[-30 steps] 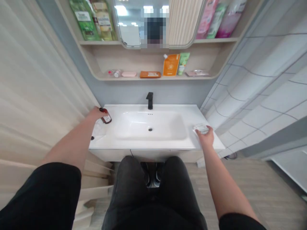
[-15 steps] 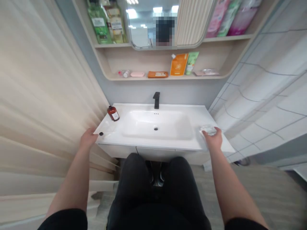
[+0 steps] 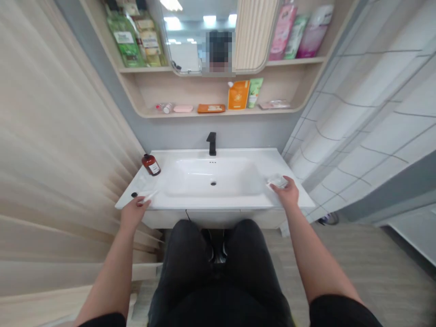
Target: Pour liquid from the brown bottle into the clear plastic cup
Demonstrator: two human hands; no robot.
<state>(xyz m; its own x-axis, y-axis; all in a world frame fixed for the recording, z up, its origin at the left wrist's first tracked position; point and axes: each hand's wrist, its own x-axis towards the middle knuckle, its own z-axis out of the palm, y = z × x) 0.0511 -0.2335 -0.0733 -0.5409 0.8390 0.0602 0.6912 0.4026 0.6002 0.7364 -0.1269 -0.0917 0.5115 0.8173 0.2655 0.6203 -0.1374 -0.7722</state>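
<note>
At the sink top's front left, my left hand [image 3: 133, 213] pinches a thin whitish piece [image 3: 150, 196]; its exact kind is not clear. A small black cap [image 3: 134, 195] lies just beyond those fingers, and a clear, film-like thing [image 3: 142, 184] lies flat behind it. A brown bottle [image 3: 151, 164] with a white label and black top stands farther back. On the right, the thumb and fingers of my right hand [image 3: 289, 192] grip a crumpled-looking clear plastic piece [image 3: 277, 180] over the counter.
A white basin [image 3: 190, 188] with a black faucet [image 3: 211, 143] lies between my hands. Above it, a wall shelf [image 3: 221, 115] carries an orange pouch [image 3: 237, 95], a green tube [image 3: 255, 93] and several small packages. Curtains [image 3: 85, 136] hang on my left.
My left hand has moved inward from the counter's left edge and now pinches the whitish piece. My right hand, still on the clear plastic, has turned slightly. The camera view has shifted.
</note>
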